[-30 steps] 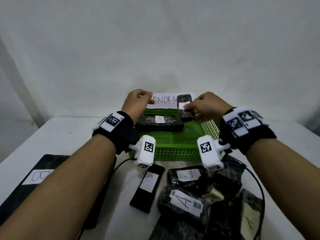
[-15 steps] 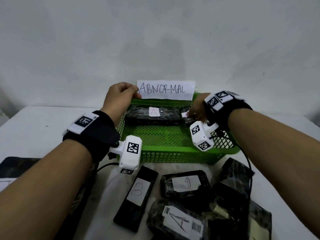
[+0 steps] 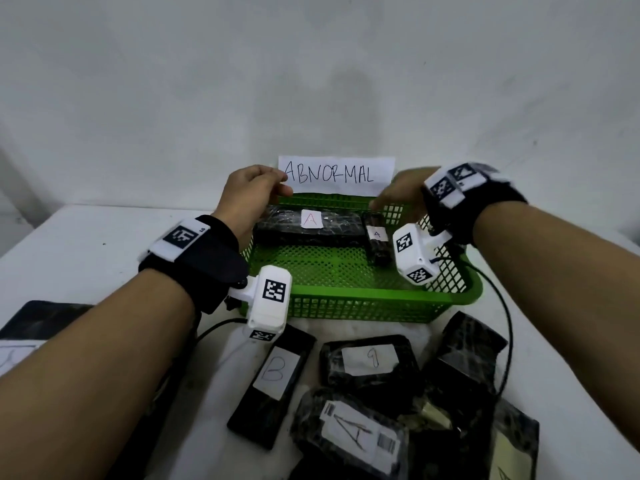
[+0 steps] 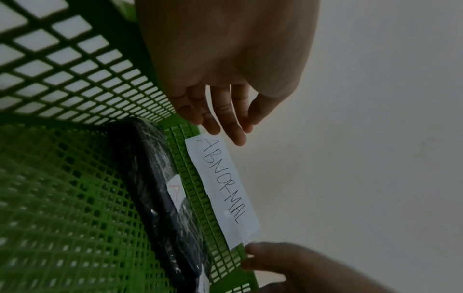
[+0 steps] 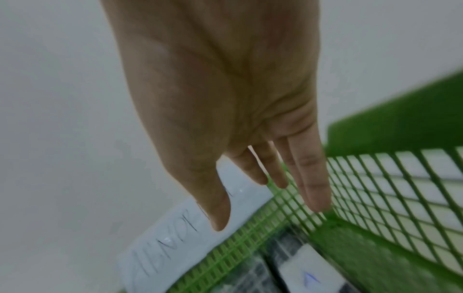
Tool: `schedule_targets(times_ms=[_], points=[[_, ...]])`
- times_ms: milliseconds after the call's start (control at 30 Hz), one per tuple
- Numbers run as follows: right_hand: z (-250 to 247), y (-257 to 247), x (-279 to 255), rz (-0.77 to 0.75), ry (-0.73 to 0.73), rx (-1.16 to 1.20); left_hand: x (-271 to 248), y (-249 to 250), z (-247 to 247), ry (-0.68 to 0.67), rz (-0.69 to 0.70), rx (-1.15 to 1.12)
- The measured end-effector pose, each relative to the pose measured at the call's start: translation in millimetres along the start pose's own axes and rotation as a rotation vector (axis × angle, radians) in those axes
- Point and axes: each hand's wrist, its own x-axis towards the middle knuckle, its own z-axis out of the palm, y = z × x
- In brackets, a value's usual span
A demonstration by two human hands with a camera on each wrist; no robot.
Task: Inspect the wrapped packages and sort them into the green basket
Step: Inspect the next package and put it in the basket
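Note:
The green basket [image 3: 346, 306] stands at the back of the table with a paper sign reading ABNORMAL [image 3: 336, 174] on its far rim. A long black wrapped package labelled A [image 3: 287, 233] lies inside along the far wall. A small wrapped package labelled A [image 3: 379, 251] lies beside it on the right. My left hand [image 3: 256, 192] rests at the back left corner by the sign's edge, its fingers [image 4: 233, 128] relaxed and holding nothing. Above the back right corner, my right hand [image 3: 394, 195] hovers with straight fingers [image 5: 318, 190], empty.
Several black wrapped packages lie in front of the basket: one labelled B [image 3: 273, 379], one marked 9 [image 3: 367, 362], one labelled A with a barcode [image 3: 353, 434], and more on the right [image 3: 467, 358]. A large flat black package [image 3: 41, 320] lies at the left. A wall stands close behind.
My right hand lowered the small package into the basket's right side, let go of it and lifted to the back right corner. The left hand stayed at the back left corner.

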Motion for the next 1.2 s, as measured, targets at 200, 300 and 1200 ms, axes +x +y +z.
schedule_targets(times_ms=[200,300,1200], points=[[-54,-26,-84,-0.124,-0.001,0.132,-47,22,-5,-0.035,0.034,0.001],[-49,-33,-140,-0.171,-0.022,0.083,-80,30,-9,-0.085,0.101,0.058],[111,-13,-231,-0.529,0.046,0.169,-206,-14,-69,-0.335,0.203,0.821]])
